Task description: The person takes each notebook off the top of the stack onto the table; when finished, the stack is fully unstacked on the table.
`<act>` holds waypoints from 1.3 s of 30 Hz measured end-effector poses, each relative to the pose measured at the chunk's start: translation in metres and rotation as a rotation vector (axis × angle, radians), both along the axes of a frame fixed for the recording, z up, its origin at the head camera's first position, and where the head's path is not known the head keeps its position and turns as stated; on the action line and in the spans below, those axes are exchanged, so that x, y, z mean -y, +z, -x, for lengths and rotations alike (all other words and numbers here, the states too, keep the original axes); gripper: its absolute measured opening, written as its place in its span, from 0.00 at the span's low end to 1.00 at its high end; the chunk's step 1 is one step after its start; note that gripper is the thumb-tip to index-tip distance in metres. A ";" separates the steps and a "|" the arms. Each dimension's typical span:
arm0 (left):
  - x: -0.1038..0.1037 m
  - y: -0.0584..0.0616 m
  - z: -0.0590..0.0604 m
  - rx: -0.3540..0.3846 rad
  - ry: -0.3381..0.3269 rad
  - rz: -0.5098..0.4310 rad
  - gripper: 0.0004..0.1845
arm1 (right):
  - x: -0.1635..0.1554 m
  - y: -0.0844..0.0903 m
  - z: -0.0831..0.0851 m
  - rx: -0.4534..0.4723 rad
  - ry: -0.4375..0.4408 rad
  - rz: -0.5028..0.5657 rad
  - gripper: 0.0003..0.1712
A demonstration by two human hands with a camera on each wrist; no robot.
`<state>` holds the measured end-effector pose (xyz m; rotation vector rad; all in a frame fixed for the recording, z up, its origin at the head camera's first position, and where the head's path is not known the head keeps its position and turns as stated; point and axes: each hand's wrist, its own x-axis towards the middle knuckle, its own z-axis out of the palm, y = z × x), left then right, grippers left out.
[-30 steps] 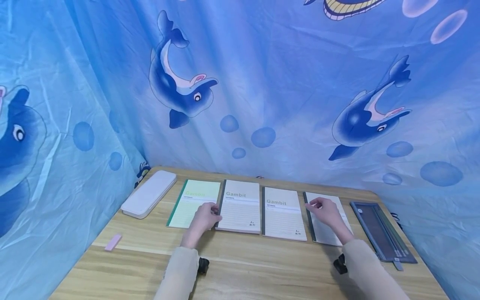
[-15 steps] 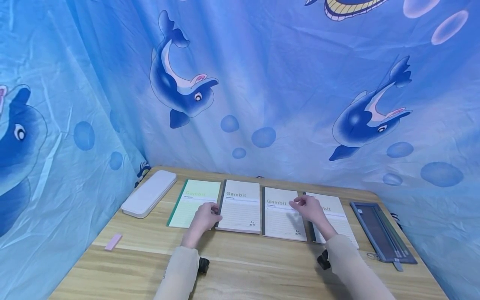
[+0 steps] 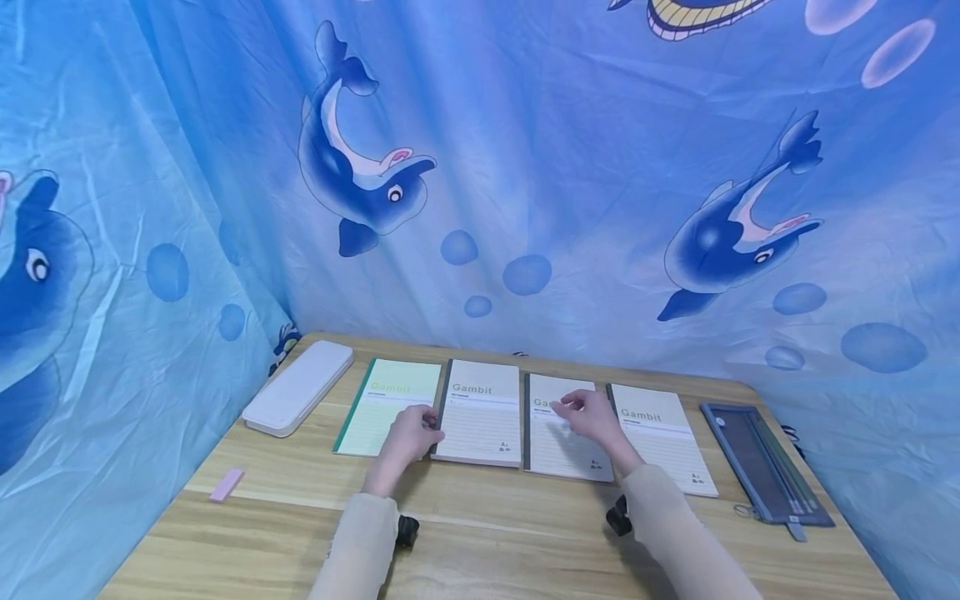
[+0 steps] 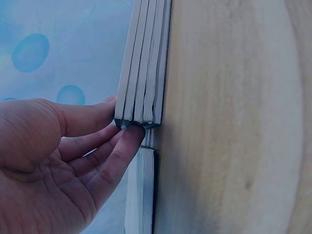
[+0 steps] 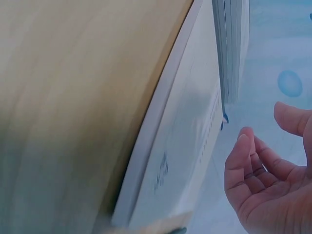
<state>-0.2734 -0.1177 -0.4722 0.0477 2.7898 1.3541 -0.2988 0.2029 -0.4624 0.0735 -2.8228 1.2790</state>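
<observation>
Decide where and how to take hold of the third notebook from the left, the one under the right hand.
Pinch the notebook at its near bottom edge, coming from the front. It lies flat with neighbours close on both sides, so only that edge is free. The right hand hovers above it.

Your left hand [image 4: 53,165] fills the lower left. Its fingertips [image 4: 130,139] touch the corner of a thick notebook [image 4: 144,63] that lies on the wooden tabletop [image 4: 234,117]. Your thumb sits on the notebook's other side. Another notebook [image 4: 144,190] lies just beside it. Blue cloth with round bubbles [image 4: 44,48] hangs behind.
</observation>
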 end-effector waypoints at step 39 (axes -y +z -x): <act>0.000 -0.001 0.001 0.008 -0.002 0.018 0.21 | 0.076 -0.021 0.000 0.048 0.050 0.008 0.15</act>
